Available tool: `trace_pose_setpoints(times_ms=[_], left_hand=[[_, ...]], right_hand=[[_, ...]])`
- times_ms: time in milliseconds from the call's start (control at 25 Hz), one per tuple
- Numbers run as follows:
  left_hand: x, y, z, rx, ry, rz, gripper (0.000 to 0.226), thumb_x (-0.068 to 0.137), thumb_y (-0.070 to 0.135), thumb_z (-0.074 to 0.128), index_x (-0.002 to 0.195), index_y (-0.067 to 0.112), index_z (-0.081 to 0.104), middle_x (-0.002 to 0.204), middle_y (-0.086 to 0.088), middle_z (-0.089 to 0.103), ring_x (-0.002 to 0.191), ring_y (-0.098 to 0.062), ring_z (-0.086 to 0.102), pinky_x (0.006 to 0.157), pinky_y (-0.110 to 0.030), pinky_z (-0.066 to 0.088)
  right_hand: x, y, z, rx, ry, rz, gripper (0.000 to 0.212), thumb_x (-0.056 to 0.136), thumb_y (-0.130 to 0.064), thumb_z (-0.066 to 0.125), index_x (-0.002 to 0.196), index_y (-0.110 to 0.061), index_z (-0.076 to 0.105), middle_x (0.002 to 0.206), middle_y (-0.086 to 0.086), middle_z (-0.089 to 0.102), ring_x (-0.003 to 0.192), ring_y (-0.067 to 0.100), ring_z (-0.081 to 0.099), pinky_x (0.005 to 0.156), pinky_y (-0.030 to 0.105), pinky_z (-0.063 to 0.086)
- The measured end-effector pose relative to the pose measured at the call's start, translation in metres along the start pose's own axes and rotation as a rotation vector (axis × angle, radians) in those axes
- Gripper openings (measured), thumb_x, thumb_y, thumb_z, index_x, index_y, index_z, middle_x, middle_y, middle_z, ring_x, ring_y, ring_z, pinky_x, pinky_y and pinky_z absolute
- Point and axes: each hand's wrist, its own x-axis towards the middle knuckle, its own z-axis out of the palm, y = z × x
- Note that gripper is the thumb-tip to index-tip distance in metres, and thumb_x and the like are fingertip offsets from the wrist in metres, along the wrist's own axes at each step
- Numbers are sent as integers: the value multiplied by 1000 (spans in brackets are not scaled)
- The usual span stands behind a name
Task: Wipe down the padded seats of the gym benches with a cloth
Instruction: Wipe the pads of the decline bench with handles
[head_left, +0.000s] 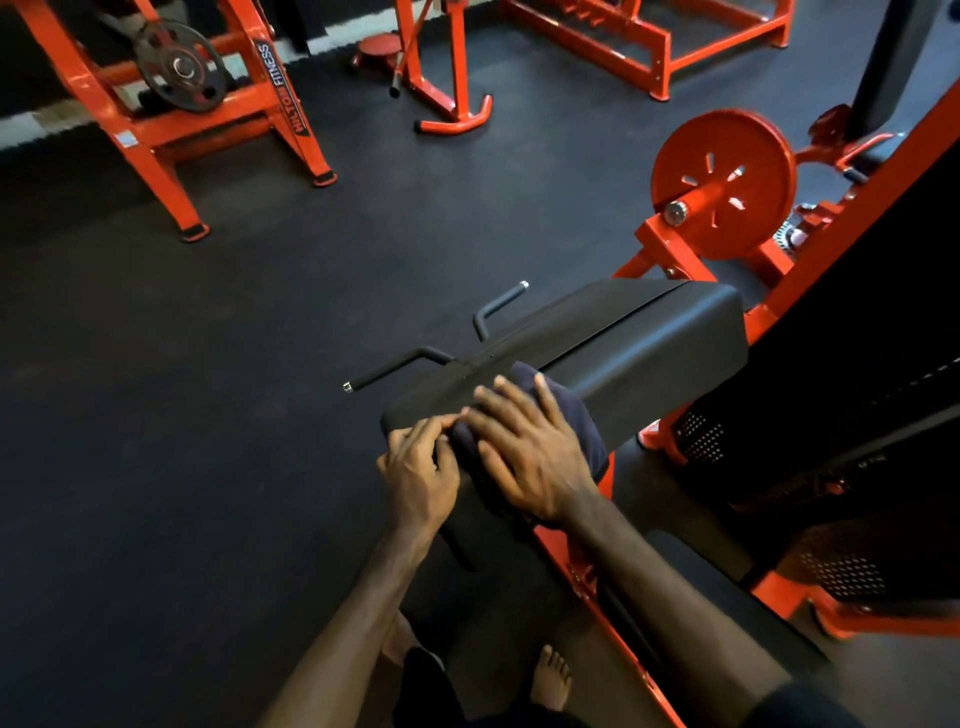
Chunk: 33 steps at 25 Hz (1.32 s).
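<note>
Dark cloth (566, 415) lies on padded seat (639, 338), 6 o'clock end. Right hand (524, 452) flat, fingers spread, presses it for wiping; left hand (418, 467) pinches its 9 o'clock edge, steadying.

The only camera sat on the person's head, looking forward and steeply down, close above the padded seat (623, 332).

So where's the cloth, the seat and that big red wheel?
cloth (563, 410): head view, on its top fold beside the fingers.
seat (649, 338): head view, on the bare black padding.
red wheel (727, 156): head view, on its flat face.
</note>
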Motion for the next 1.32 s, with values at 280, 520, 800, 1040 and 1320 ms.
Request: trace_pose_setpoints(times_ms=[280,520,800,1040,1320], left_hand=[[0,1,1,-22,-19,-50,38,103,20,51,136,35,63,126,14,68,118,-13,54,103,-42,35],[10,13,-6,109,-79,-76,35,101,32,65,136,36,60,115,6,71,119,-23,57,103,-50,41],[10,26,1,285,-81,16,33,101,43,60,132,33,65,128,13,70,121,-23,56,100,-50,42],[9,16,5,352,-70,142,34,107,46,43,129,33,67,127,12,68,115,-19,56,94,-49,47],[9,18,4,393,-81,242,28,107,35,50,127,29,68,126,9,66,112,-19,57,87,-44,48]], right_hand=[[-3,-6,12,36,22,69,46,111,-54,41,141,-29,66,148,-6,63,148,21,48,125,55,25],[22,-12,-2,15,-7,252,42,108,-56,42,115,-30,74,124,-8,73,133,20,57,125,49,25],[24,8,-6,21,13,265,40,107,-56,41,110,-30,72,119,-8,71,127,19,59,123,48,29],[-23,25,6,31,64,132,44,108,-50,44,138,-26,66,149,-5,60,149,21,44,128,57,20],[-26,25,8,60,52,194,46,111,-50,38,144,-28,62,156,-6,54,155,18,35,130,57,14]])
